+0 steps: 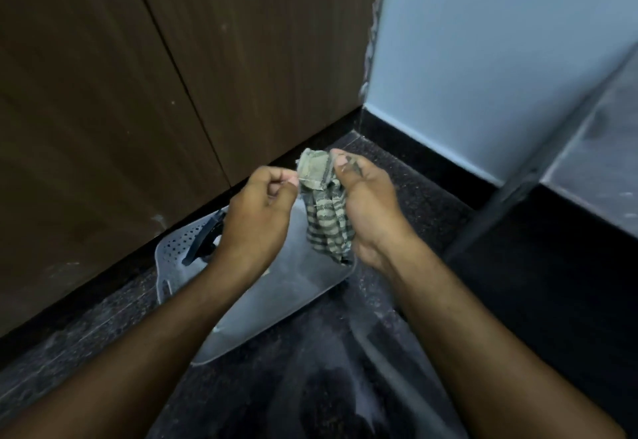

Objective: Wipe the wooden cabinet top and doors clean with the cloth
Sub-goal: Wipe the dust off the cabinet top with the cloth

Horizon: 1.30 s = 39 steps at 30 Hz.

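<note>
Head view: right hand [367, 197] is closed around the bunched striped cloth [326, 211], left hand [262, 204] pinches its folded top edge, both held over a grey plastic basin [276, 300] on the dark floor, apart from the cabinet doors [172, 59]. Est. progress: cloth is being prepped; doors show pale specks, so wiping looks unfinished, and cabinet top is out of frame, status n/a. Count: 1 cloth, 1 basin, 2 door panels w/ 1 seam, 2 hands.

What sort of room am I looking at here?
Likely a home interior corner at floor level: dark brown wooden cabinet doors, pale blue painted wall, speckled black stone floor.
</note>
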Each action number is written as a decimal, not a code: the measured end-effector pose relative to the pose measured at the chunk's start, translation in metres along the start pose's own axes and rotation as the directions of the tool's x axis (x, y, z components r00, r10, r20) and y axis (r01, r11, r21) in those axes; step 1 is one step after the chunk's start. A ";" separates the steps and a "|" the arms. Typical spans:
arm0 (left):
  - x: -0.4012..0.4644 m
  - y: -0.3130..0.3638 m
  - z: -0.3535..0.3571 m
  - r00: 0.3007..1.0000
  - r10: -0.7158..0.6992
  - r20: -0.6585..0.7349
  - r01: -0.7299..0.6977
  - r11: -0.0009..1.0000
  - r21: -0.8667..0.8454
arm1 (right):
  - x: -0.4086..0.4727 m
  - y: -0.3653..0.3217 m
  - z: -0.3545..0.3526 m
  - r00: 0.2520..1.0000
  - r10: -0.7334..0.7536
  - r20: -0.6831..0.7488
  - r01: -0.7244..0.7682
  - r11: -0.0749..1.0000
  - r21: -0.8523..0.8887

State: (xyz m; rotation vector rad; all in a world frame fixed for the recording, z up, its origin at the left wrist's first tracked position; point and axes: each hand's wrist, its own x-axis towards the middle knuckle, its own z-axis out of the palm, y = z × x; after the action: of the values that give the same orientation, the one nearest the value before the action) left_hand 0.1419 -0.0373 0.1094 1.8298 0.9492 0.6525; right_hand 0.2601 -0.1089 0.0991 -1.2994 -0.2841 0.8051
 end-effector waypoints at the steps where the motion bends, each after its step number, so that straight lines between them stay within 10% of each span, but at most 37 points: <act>1: -0.003 0.011 0.000 1.000 0.019 0.001 -0.019 1.000 -0.006 | -0.005 -0.012 0.000 1.000 -0.020 0.001 0.020 1.000 -0.009; 18: -0.049 0.227 0.000 0.833 0.427 0.352 -0.359 0.901 -0.243 | -0.137 -0.226 -0.056 0.882 -0.465 -0.071 0.431 0.859 -0.278; 25: -0.102 0.251 0.005 0.755 0.481 0.444 -0.504 0.860 -0.075 | -0.197 -0.264 -0.111 0.928 -0.372 -0.029 0.287 0.759 -0.584; 39: -0.097 0.222 0.062 0.937 0.120 0.327 -0.139 0.990 0.036 | -0.195 -0.234 -0.136 0.925 -0.378 0.040 0.204 0.406 -0.891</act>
State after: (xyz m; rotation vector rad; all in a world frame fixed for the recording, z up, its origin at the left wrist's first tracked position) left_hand 0.2083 -0.2054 0.2822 1.9887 0.6381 0.3861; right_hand 0.2916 -0.3515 0.3261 -2.2236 -0.8655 0.1631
